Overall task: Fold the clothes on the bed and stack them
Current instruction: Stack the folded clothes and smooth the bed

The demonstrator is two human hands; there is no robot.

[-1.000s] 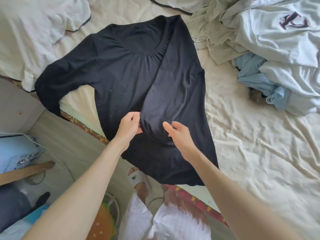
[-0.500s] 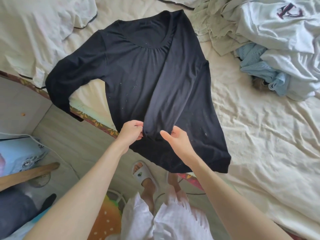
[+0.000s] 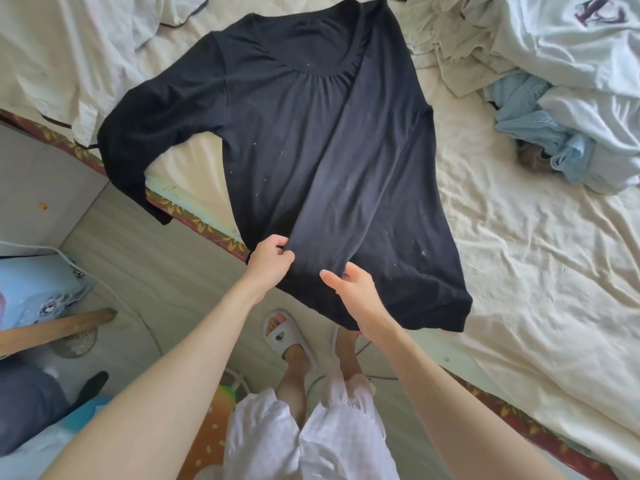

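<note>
Black long-sleeved top (image 3: 311,161) lies spread on the cream bed sheet (image 3: 519,271), neckline away from the person, hem nearest the hands and overhanging the bed edge. One side of the top is folded over the body, forming a long vertical panel that ends between the two hands.

Left hand (image 3: 272,263): fingers curled, pinching the lower end of the folded panel just above the hem. Right hand (image 3: 356,292): just beside the left hand, thumb extended toward it, fingers tucked under the fabric and gripping the same lower section of the top. Both hands are close together with the gathered cloth between them.

Beyond the left hand, the top's sleeve (image 3: 138,150) bends down and hangs past the bed edge. Further beyond it lies a white garment with dark piping (image 3: 69,64). Well beyond the right hand sits a heap of unfolded clothes: a white shirt with a printed emblem (image 3: 571,39) and a light blue knit item (image 3: 530,116).
</note>
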